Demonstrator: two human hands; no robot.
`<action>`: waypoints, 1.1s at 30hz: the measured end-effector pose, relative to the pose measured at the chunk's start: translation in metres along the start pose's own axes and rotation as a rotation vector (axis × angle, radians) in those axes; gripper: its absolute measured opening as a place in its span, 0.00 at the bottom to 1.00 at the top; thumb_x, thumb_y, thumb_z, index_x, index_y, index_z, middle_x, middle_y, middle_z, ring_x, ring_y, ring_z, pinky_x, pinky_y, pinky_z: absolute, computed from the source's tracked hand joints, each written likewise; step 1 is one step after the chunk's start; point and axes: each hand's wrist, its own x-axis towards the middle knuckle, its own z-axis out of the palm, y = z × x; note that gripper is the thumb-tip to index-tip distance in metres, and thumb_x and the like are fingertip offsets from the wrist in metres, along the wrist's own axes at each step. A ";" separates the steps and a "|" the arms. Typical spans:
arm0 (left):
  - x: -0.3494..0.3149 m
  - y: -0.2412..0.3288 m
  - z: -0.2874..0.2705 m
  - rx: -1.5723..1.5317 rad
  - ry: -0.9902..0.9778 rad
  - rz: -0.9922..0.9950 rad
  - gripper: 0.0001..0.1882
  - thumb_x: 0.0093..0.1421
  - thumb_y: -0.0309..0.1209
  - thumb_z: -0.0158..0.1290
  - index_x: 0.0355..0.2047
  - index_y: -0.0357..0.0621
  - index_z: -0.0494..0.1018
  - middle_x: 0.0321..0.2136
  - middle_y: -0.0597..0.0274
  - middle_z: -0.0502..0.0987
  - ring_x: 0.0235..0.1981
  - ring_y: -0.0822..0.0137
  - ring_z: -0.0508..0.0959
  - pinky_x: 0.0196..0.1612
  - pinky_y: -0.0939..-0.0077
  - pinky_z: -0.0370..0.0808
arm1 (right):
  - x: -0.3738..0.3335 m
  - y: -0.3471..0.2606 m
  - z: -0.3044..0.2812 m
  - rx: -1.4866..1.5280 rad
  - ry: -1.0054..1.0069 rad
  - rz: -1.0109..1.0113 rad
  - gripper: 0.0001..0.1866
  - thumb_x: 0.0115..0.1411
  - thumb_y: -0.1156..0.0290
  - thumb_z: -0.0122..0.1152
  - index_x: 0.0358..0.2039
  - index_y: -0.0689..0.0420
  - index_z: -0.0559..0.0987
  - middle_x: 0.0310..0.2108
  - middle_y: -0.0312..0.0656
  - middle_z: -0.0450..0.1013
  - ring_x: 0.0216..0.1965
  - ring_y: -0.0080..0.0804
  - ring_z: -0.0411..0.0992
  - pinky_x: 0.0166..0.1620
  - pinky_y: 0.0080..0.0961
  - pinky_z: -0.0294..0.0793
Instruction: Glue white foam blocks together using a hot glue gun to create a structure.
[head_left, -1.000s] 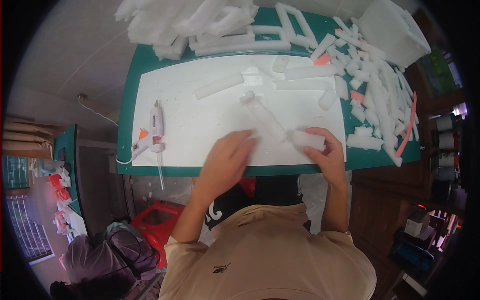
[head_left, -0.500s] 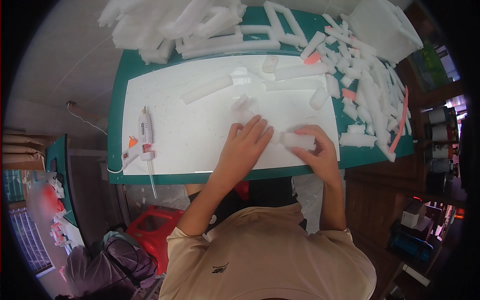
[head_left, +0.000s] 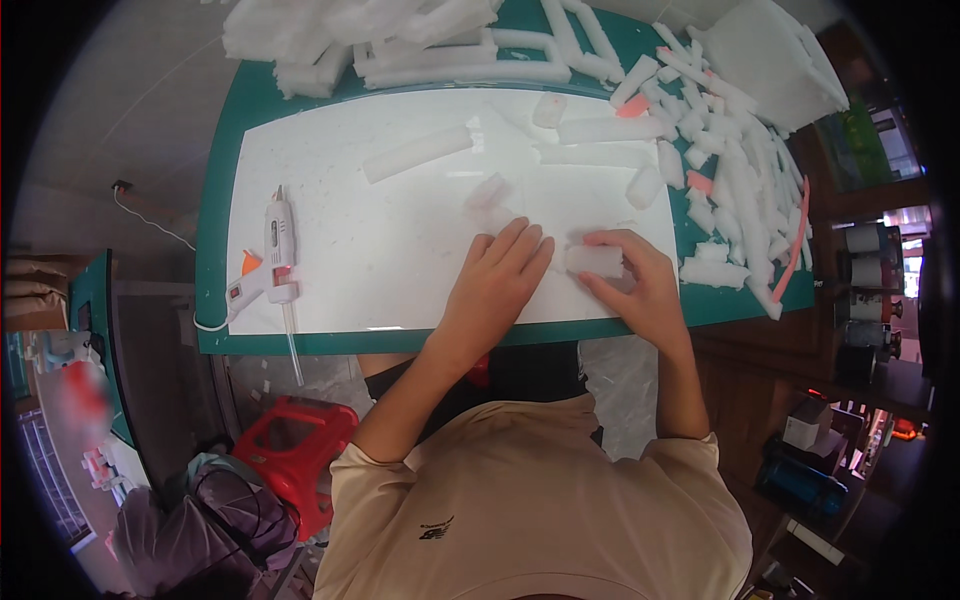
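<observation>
At my far left, on the white flat sheet [head_left: 370, 265] laid over the green tabletop [head_left: 215, 290], lies a white plastic glue gun with an orange trigger [head_left: 280, 235], a clear glue stick [head_left: 292, 340] jutting from it past the table's near edge. Farther along, a long white foam bar [head_left: 418, 153] lies slantwise toward the back. Next comes my left hand [head_left: 500, 275], palm down, fingers extended and slightly fanned; just past their tips a pale, pinkish-white foam piece [head_left: 488, 192] shows on the sheet, and I cannot tell whether I am gripping anything beneath. Beside it, near the sheet's front right, I pinch a short white rectangular foam block [head_left: 597, 262] between the thumb and fingers of my right hand [head_left: 645, 280]. Behind that hand lies a small rounded white foam chunk [head_left: 645, 187], and rightmost spreads a heap of white foam offcuts [head_left: 735, 200] with some pink strips among them.
</observation>
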 end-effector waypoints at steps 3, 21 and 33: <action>0.000 0.000 0.001 0.007 0.010 0.002 0.23 0.47 0.18 0.49 0.46 0.35 0.71 0.47 0.53 0.71 0.54 0.55 0.69 0.47 0.65 0.67 | 0.004 -0.005 -0.002 -0.063 -0.033 -0.020 0.18 0.49 0.73 0.67 0.43 0.59 0.76 0.39 0.44 0.76 0.38 0.37 0.74 0.39 0.24 0.71; -0.001 0.000 -0.001 -0.053 0.059 -0.001 0.18 0.50 0.23 0.49 0.43 0.34 0.72 0.45 0.53 0.72 0.52 0.56 0.70 0.46 0.66 0.68 | 0.016 -0.021 -0.001 -0.197 -0.136 -0.074 0.20 0.50 0.74 0.66 0.45 0.59 0.75 0.38 0.44 0.74 0.36 0.37 0.73 0.37 0.25 0.72; -0.002 0.000 0.000 -0.082 0.085 0.008 0.18 0.50 0.25 0.49 0.43 0.32 0.72 0.45 0.53 0.72 0.52 0.56 0.70 0.46 0.66 0.68 | 0.019 -0.027 0.001 -0.265 -0.161 -0.034 0.20 0.49 0.74 0.66 0.45 0.60 0.75 0.37 0.47 0.74 0.34 0.40 0.72 0.38 0.27 0.72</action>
